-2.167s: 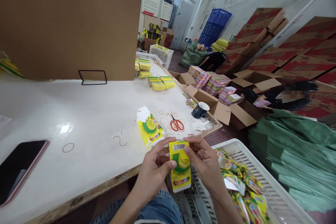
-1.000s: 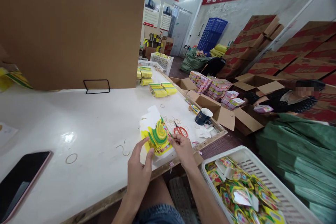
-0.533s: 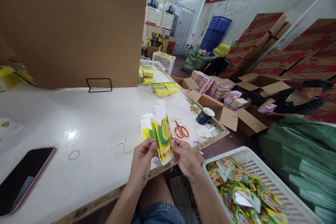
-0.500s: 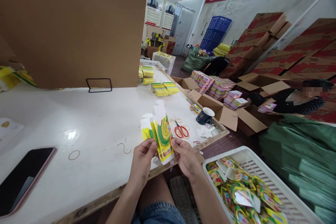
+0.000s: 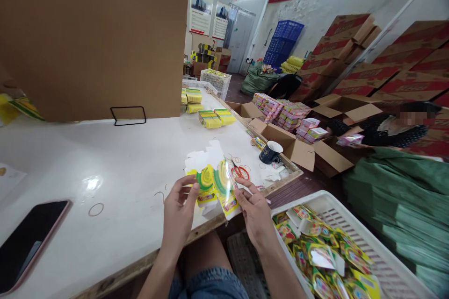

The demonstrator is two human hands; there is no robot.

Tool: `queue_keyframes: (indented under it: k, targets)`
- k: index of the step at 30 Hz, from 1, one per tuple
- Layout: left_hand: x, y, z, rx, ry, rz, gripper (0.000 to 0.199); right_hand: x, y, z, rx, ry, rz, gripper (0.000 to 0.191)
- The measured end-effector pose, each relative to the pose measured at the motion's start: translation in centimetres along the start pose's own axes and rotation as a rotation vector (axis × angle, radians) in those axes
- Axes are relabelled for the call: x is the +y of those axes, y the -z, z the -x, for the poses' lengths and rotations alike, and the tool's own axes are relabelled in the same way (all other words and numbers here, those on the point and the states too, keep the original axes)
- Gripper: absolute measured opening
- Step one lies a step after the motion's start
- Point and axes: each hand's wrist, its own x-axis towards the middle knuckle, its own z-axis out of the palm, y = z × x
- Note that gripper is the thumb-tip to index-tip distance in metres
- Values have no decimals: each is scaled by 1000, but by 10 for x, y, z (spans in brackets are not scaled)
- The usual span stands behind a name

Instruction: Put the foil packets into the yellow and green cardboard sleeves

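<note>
Near the table's front edge, my right hand [image 5: 250, 203] pinches a yellow-and-green printed packet [image 5: 224, 186] by its right side. My left hand [image 5: 182, 203] is at the left, its thumb and fingertips at the edge of another yellow-and-green printed piece [image 5: 206, 184]. That piece lies beside the packet, over white card pieces [image 5: 210, 152]. Red-handled scissors [image 5: 240, 171] rest on the table just behind the packet, among loose rubber bands.
The white table [image 5: 122, 159] carries a phone [image 5: 33, 243], a dark mug [image 5: 271, 152] and yellow bundles [image 5: 210, 119]. A basket of packets [image 5: 328, 201] stands right, near a green sack [image 5: 389, 205]. Behind are open cartons [image 5: 298, 147] and a person [image 5: 382, 131] holding a pink box.
My hands have moved apart. The packet in my right hand is now separate from the printed piece at my left hand. The view has shifted slightly.
</note>
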Motion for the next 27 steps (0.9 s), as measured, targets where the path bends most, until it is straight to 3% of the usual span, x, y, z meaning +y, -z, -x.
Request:
queue_keyframes:
  k: [3,5,9,13,21,24,27]
  targets:
    - [9,-5,12,-337,94,358,42,-4,-9,15,-76,-103,-64,38]
    - [12,-9,17,-413,143,487,46,-6,-12,21,-105,-130,-82,36]
    - [13,-15,24,-417,225,622,45,-2,-12,29,-126,-101,-56,28]
    - [8,-19,34,-402,290,616,32,4,-13,36,-175,-82,-30,30]
    - [10,-7,35,-654,283,736,38,-10,-14,45,-391,-293,-123,32]
    - [7,-5,33,-656,241,732,37,-8,-14,46,-370,-270,-57,35]
    - [3,-5,32,-594,233,706,36,-2,-13,43,-263,-132,107,35]
